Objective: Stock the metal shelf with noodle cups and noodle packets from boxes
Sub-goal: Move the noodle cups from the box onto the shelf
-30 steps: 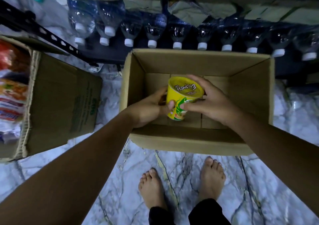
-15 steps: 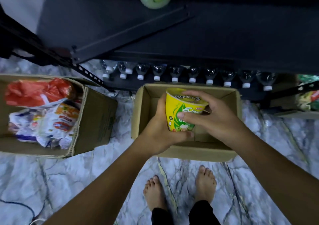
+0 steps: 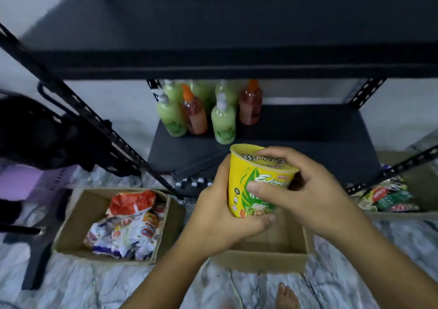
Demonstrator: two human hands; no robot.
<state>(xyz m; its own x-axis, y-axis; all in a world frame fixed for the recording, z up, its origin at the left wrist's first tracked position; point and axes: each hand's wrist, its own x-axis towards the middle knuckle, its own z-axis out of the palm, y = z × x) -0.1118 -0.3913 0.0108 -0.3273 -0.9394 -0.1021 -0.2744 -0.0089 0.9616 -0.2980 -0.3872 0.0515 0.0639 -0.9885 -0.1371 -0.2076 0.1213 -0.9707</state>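
A yellow noodle cup (image 3: pixel 239 178) is held upright in front of the black metal shelf (image 3: pixel 296 128), above an open cardboard box (image 3: pixel 263 259) on the floor. My left hand (image 3: pixel 220 216) cups its base and left side. My right hand (image 3: pixel 301 190) grips its rim and right side, thumb across the label. A second cardboard box (image 3: pixel 71 221) at the left holds several noodle packets (image 3: pixel 128 223). More noodle packets (image 3: pixel 388 197) lie in a box at the right edge.
Green and red sauce bottles (image 3: pixel 201 114) stand at the back left of the middle shelf; the shelf's right part is bare. An upper shelf board (image 3: pixel 237 62) spans above. Perforated black uprights (image 3: pixel 99 123) frame the sides. Marble floor (image 3: pixel 94 285) below, with a bare foot (image 3: pixel 288 297).
Both hands have lifted the noodle cup up out of the box toward the middle shelf. The view has tilted upward, bringing the shelf and sauce bottles into sight.
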